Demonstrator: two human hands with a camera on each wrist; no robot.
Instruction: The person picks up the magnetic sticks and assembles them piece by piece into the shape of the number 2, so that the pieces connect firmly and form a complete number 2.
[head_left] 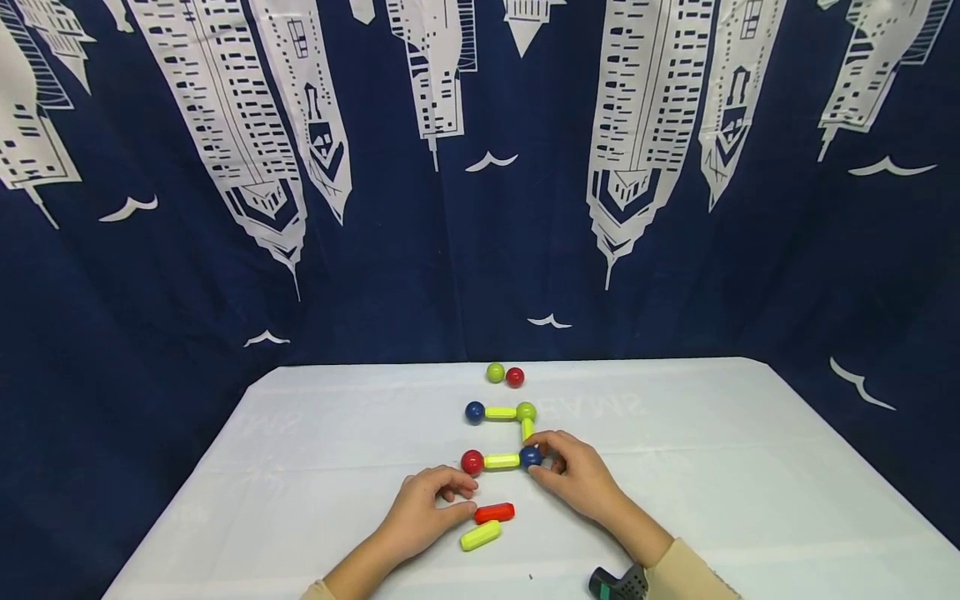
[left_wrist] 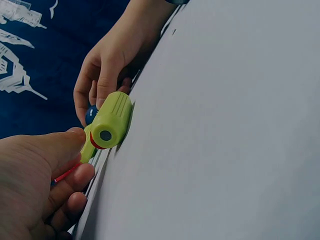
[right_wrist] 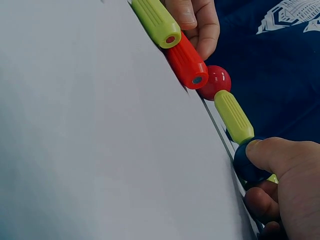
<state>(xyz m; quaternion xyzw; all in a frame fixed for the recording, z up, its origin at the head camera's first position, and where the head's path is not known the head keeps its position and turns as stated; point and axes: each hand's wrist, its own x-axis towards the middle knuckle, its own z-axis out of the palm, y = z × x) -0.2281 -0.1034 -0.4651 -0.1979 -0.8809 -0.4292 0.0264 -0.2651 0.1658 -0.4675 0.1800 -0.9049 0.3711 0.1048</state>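
Note:
My right hand [head_left: 577, 473] pinches a blue ball [head_left: 530, 457] between thumb and fingers; the right wrist view shows the thumb on that ball [right_wrist: 250, 161]. A yellow-green rod [head_left: 502, 461] joins it to a red ball [head_left: 472, 462]. Another yellow-green rod [head_left: 527, 429] runs from the blue ball to a green ball [head_left: 527, 412], and a third rod [head_left: 500, 412] leads on to a second blue ball [head_left: 475, 412]. Beside the red ball, my left hand [head_left: 427, 508] has its thumb and fingers apart. Its thumb tip is close to a loose red rod [head_left: 495, 512]; contact is unclear.
A loose yellow-green rod [head_left: 480, 536] lies nearest me, below the red one. At the back of the white table [head_left: 337, 433] are a loose green ball [head_left: 495, 372] and red ball [head_left: 514, 377]. A dark device [head_left: 618, 583] sits by the right sleeve. Behind hangs a navy cloth [head_left: 450, 250].

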